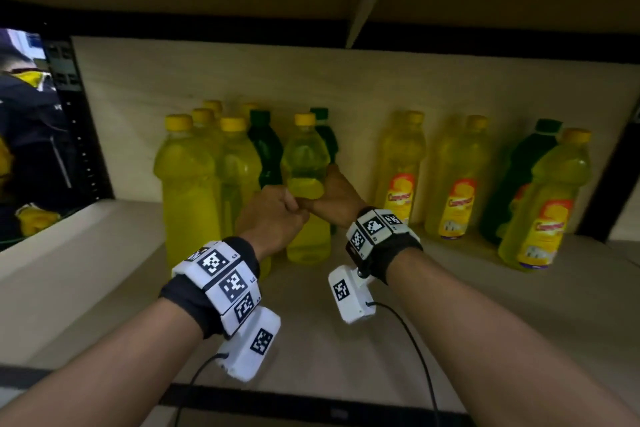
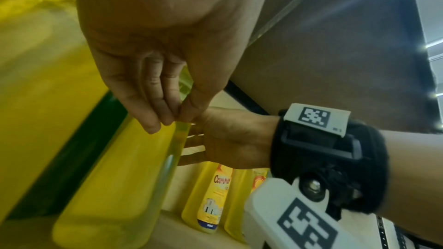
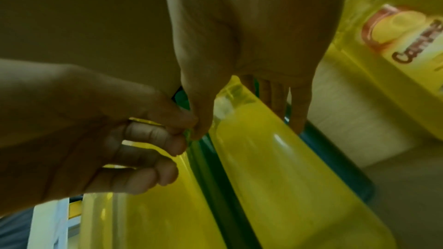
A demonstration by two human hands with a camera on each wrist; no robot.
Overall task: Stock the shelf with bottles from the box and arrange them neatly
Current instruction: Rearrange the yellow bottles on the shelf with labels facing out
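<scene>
A label-free yellow bottle (image 1: 304,163) (image 3: 275,158) stands upright mid-shelf, in front of a green bottle (image 1: 325,135). My right hand (image 1: 330,199) grips its waist, thumb across the front and fingers (image 3: 297,116) behind it. My left hand (image 1: 277,215) (image 2: 173,117) is curled at the bottle's front left, its fingertips and thumb pinched together against the bottle right beside the right thumb. Whether anything small sits in that pinch is unclear. The lower body of the bottle is hidden behind both hands in the head view.
Several yellow bottles (image 1: 187,184) and a green one (image 1: 265,149) crowd the left. Labelled yellow bottles (image 1: 401,166) (image 1: 457,180) (image 1: 545,208) and a green one (image 1: 519,177) stand on the right. The wooden shelf board (image 1: 346,340) lies below; a person in dark clothing (image 1: 34,135) is at far left.
</scene>
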